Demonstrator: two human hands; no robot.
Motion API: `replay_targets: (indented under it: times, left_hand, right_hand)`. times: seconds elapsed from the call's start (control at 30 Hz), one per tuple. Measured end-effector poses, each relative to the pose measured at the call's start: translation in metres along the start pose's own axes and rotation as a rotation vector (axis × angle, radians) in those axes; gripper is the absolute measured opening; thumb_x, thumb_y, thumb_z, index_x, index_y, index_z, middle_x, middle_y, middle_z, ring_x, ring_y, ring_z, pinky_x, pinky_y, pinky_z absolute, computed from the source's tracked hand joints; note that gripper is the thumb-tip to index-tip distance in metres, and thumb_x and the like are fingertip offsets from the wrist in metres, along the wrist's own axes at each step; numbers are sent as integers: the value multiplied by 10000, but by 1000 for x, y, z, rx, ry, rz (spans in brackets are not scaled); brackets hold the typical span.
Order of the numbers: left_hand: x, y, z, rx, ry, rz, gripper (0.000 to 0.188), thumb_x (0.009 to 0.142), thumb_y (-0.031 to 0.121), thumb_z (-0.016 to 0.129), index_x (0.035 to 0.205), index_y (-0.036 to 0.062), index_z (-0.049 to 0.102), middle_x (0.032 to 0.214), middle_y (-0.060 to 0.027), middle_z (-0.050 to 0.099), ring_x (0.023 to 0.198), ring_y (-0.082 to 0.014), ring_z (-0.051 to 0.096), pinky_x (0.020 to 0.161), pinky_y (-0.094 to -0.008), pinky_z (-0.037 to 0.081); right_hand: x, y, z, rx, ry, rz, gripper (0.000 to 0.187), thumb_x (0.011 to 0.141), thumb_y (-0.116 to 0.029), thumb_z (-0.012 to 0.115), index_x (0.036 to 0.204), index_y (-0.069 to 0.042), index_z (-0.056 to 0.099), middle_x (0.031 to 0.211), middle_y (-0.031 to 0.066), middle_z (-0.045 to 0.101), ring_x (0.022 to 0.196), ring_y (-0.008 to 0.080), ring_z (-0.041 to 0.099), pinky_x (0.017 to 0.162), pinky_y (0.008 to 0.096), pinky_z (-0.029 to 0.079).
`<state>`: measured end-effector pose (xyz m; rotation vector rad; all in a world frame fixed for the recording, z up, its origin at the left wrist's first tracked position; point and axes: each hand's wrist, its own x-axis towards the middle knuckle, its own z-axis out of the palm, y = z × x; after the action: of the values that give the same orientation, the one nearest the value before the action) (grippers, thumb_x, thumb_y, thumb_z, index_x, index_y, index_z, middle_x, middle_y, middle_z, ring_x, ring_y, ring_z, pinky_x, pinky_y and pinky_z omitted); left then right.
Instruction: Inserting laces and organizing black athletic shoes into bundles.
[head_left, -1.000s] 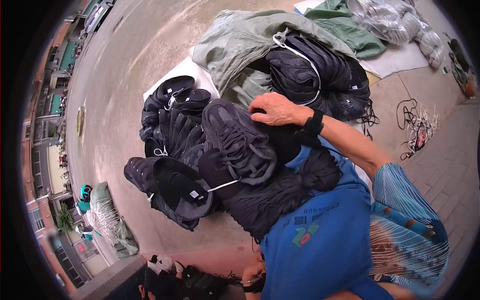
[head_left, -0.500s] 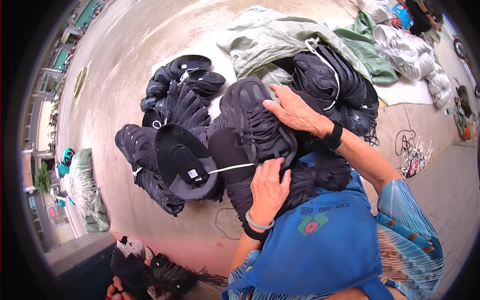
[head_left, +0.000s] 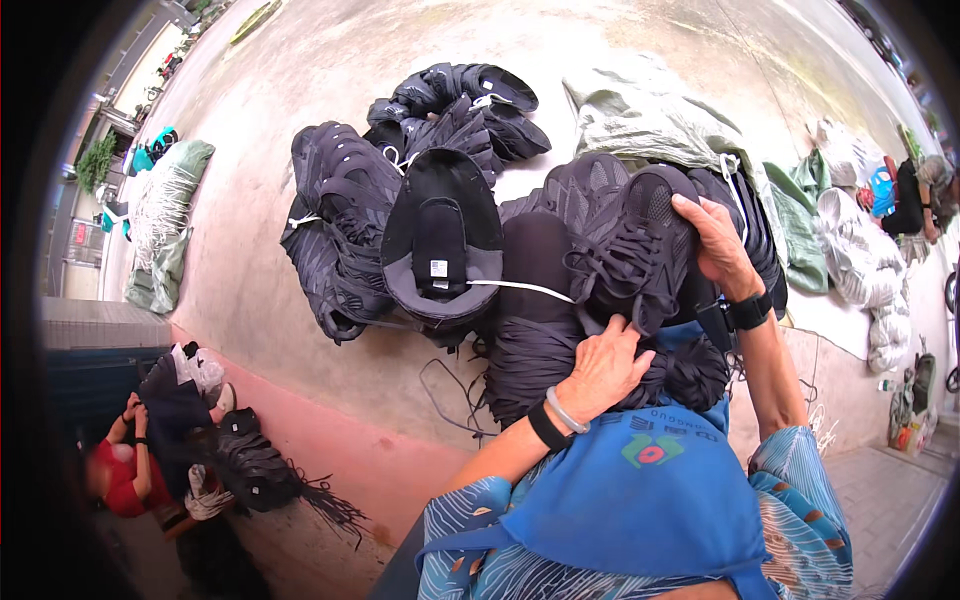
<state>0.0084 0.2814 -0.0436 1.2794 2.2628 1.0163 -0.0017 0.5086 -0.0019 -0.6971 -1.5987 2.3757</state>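
Note:
A black shoe upper (head_left: 640, 240) with laces lies over my lap, toe pointing away. My right hand (head_left: 722, 248) holds its toe edge at the right, with the thumb on top and the other fingers partly hidden. At the heel end, the fingertips of my left hand (head_left: 603, 370) pinch the collar edge. More black uppers (head_left: 585, 195) are stacked just behind. A white string (head_left: 525, 291) runs from an upturned upper with a black lining (head_left: 440, 235) toward my left hand. Bundled black laces (head_left: 530, 370) hang at the left, above my blue apron (head_left: 620, 510).
Tied bundles of black uppers (head_left: 345, 215) lie on the concrete ahead left. A pale woven sack (head_left: 650, 115) is at the far side, with green sacking (head_left: 800, 240) and white bundles (head_left: 850, 250) to the right. Another person (head_left: 135, 470) sits at lower left beside black uppers.
My view has swung, so the piles sit further right. My right hand has shifted from beside the upper to gripping its toe edge, and the upper appears tilted up. My left hand stays at the heel end.

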Motion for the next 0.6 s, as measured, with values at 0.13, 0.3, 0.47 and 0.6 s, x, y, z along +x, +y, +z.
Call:
replay_targets:
  times: [0.13,0.3,0.47,0.6]
  left_hand:
    - [-4,-2,-16,-292,106,-116,234,850,294,624,911,74,676,810,-172,659,758,-400,617,645,-443,501]
    - [0,9,-71,-489,67,-255,266,843,336,641,845,73,686,719,-164,639,665,-335,636,607,-377,480]
    - [8,-14,-123,-1012,240,-297,166,868,211,628,875,52,676,865,7,640,749,-66,554,648,-211,426]
    - [9,-59,-160,-1257,697,-564,189,859,246,585,711,129,584,646,46,543,535,-89,468,535,-215,370]
  right_hand:
    - [-4,-9,15,-13,-69,13,296,912,-214,594,1070,35,612,956,79,679,776,120,647,715,264,534]
    - [1,-15,42,354,-22,172,355,967,-292,506,1149,5,575,997,103,675,768,167,664,692,299,560]
    - [16,22,35,-17,-139,178,511,952,-462,461,1106,14,562,917,65,606,627,126,598,518,230,513]
    - [9,40,46,-488,-214,61,290,934,-265,550,1015,6,614,747,-10,568,648,72,564,557,207,496]
